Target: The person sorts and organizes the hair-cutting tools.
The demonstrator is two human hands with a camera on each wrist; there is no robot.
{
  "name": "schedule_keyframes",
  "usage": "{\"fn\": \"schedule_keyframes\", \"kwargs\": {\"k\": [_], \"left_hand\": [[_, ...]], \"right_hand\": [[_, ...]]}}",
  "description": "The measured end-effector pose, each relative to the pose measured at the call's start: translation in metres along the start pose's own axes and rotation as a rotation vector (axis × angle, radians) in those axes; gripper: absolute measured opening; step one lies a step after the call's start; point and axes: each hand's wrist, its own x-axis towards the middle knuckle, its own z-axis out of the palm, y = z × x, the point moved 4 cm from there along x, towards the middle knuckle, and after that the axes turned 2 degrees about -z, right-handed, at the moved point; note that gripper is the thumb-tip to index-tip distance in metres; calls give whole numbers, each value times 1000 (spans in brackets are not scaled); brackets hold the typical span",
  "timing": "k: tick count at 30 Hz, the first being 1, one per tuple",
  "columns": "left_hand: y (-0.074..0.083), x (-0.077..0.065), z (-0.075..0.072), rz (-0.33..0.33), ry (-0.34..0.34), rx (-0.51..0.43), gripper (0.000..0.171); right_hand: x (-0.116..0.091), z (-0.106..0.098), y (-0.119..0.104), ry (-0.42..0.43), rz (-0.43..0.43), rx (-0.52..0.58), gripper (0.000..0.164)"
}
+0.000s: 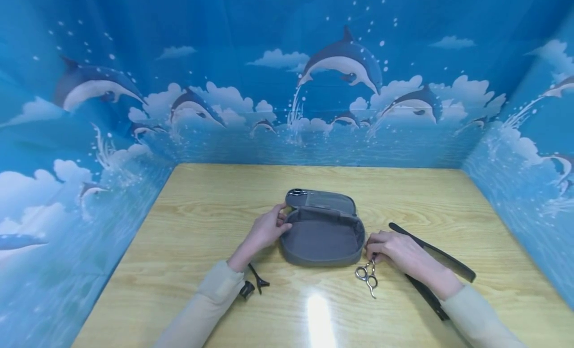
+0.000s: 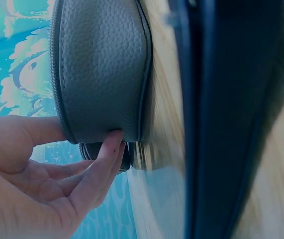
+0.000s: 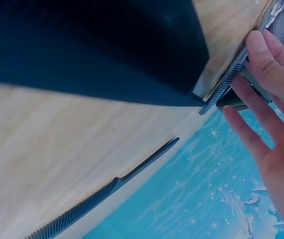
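Note:
A grey zip case (image 1: 323, 258) lies unzipped with its lid (image 1: 334, 201) folded back. My left hand (image 1: 264, 228) grips the case's left end, thumb at the zipped rim and fingers along the pebbled outer wall (image 2: 102, 64) in the left wrist view. Just off the right end, my right hand (image 1: 399, 248) pinches a pair of thinning scissors (image 1: 373, 264) between thumb and fingers. Their finger rings point toward me, and the toothed blade (image 3: 226, 82) runs past the fingertips in the right wrist view. Another metal scissor handle (image 1: 297, 192) shows in the lid.
A black comb (image 1: 466, 272) lies beyond my right forearm, with another long black piece (image 1: 426, 295) partly under it. By my left sleeve are a black hair clip (image 1: 259, 279) and a small black object (image 1: 246, 289). Dolphin-print sheeting (image 1: 269, 138) walls the wooden table (image 1: 215, 193).

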Motion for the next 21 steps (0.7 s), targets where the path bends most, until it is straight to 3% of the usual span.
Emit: {"fn": "schedule_keyframes", "kwargs": {"k": [11, 18, 21], "left_hand": [[-1, 0, 1, 11, -1, 13, 61], [-1, -2, 0, 0, -2, -7, 60], [0, -2, -2, 4, 12, -18, 58]], "right_hand": [[-2, -3, -6, -8, -50, 13, 28], [-5, -12, -7, 11, -3, 44, 20], [-6, -18, -7, 32, 23, 73, 24]]}}
